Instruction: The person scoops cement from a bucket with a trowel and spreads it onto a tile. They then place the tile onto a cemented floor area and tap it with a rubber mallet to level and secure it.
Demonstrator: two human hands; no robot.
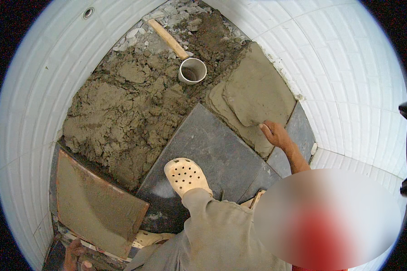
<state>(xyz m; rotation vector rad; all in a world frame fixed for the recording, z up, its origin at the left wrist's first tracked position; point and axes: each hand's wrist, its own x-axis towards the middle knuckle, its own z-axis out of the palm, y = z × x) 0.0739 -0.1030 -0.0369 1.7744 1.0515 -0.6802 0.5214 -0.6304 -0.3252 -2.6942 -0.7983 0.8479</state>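
Observation:
My right hand [274, 134] is closed in a fist at the lower edge of a smooth grey mortar bed [260, 88]. Whatever it grips is hidden. Near the lower left edge, my left hand [74, 255] has curled fingers beside a mortar-coated tile [99, 203] with reddish edges; what it grips is unclear. Large dark grey tiles [212, 140] lie on the floor between the hands, with a cream clog [185, 176] standing on them. Above them a white pipe-like cylinder [192, 71] rises from the mortar. A wooden handle [167, 38] meets its rim; I cannot tell if they are joined.
Rough, lumpy mortar [122, 104] spreads across the left of the floor. Broken rubble [176, 16] fills the far corner. A white tiled wall [36, 90] stands on the left, another white wall [339, 72] on the right. A blurred patch covers the lower right.

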